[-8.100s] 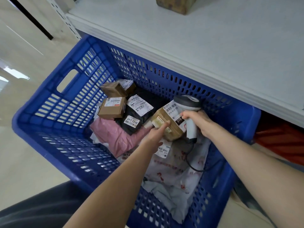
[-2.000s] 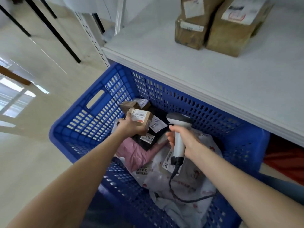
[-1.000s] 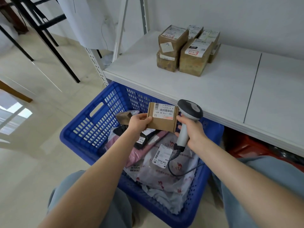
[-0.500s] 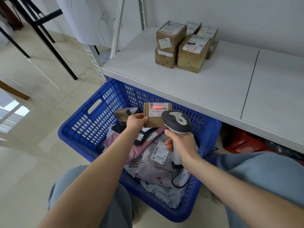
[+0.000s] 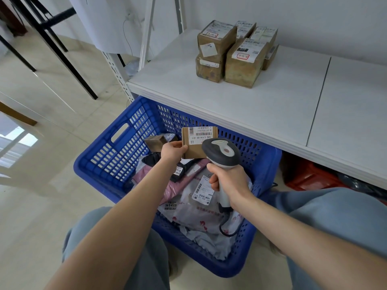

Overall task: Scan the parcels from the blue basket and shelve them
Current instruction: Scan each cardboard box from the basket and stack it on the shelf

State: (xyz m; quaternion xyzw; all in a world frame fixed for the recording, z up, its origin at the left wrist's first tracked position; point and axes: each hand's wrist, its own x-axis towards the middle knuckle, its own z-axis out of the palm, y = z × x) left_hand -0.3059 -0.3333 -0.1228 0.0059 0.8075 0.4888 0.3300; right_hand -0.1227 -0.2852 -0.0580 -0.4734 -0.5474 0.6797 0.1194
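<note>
My left hand (image 5: 172, 151) grips a small brown cardboard parcel (image 5: 196, 141) by its left edge, label facing me, above the blue basket (image 5: 117, 151). My right hand (image 5: 229, 178) holds the handle of a grey and white barcode scanner (image 5: 222, 152), its head pointing at the parcel from just below and right. No red scan line shows on the label. The basket holds a small brown box (image 5: 155, 142), a pink bag (image 5: 155, 181), a black bag (image 5: 154, 160) and grey printed bags (image 5: 201, 214). The white shelf (image 5: 261, 105) carries several brown parcels (image 5: 234, 53).
The basket stands on a pale tiled floor, pushed under the shelf's front edge, between my knees. A red crate (image 5: 303, 174) sits under the shelf at right. Black frame legs (image 5: 62, 53) and a white shelf upright (image 5: 146, 32) stand at the back left.
The red scan line on the parcel's label has gone out. The parcel and scanner stay almost in the same place, with the scanner head now overlapping the parcel's lower right corner.
</note>
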